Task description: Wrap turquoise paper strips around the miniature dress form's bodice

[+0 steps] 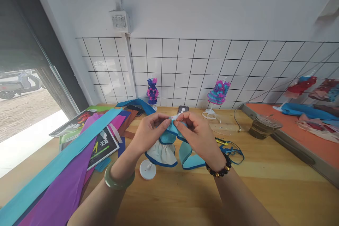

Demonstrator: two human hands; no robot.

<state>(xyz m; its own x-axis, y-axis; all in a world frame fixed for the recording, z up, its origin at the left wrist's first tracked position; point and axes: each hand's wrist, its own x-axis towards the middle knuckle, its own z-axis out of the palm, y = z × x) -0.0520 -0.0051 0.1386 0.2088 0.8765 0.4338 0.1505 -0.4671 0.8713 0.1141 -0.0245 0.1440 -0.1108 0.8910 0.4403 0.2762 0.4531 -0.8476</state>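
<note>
In the head view my left hand (149,132) and my right hand (197,132) meet at the top of a small white doll dress form, thumbs and fingers pinched on light-blue fabric. The form is tilted, its round white base (147,170) towards me. It wears a doll dress (162,152) with a blue waist and a white skirt edged in dark blue. From my right hand hangs a light-blue fabric strip (193,161) with a dark-blue border, its lower part on the wooden table (182,197). My fingers hide where the fabric meets the form.
Purple cloth (62,183), a long turquoise strip (66,157) and magazines (106,146) lie left. Two dressed doll forms (153,91) (219,92) stand by the tiled wall. A yellow cutter (221,141), blue scraps (234,150) and a lidded cup (265,127) are right.
</note>
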